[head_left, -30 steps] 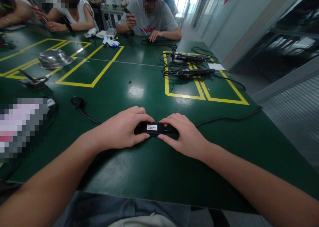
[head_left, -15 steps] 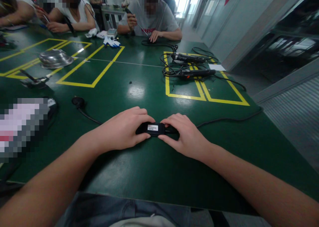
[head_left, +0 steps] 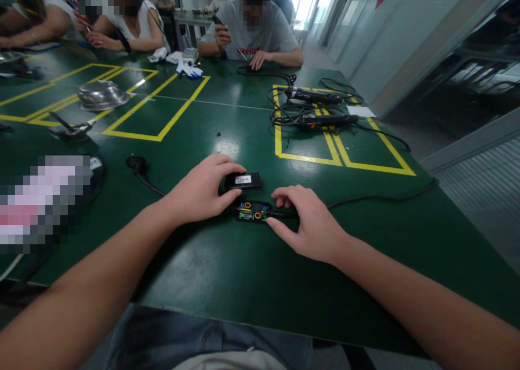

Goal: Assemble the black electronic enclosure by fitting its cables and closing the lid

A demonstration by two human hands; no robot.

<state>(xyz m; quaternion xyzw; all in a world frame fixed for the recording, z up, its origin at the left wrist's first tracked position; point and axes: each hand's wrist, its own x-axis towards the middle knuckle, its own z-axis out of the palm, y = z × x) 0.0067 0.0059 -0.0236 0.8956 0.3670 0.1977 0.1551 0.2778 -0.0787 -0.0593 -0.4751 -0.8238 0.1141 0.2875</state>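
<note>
Between the thumb and fingers of my left hand (head_left: 207, 191) is a black cover (head_left: 248, 180) with a white label. Just below it on the green table lies an opened black case with a circuit board (head_left: 252, 211), where copper-coloured coils and coloured wires show. My right hand (head_left: 311, 218) is beside the board's right end, its thumb and fingers apart, the thumb tip close to the board's edge. A black cable (head_left: 365, 198) runs right from the case. Left of my left hand lies a black plug (head_left: 136, 163) on its cable.
Black corded tools (head_left: 320, 122) lie within yellow tape at the back right. A metal bowl (head_left: 101, 95) and a dark tool (head_left: 71, 129) are at the left. White-blue gloves (head_left: 189, 69) lie farther back. Across the table (head_left: 195, 283), a person (head_left: 260, 31) holds a tool; others sit left.
My left hand has lifted the labelled cover off the case and moved it away from me, exposing the circuit board. My right hand's fingers have come off the case's top. The view has shifted slightly.
</note>
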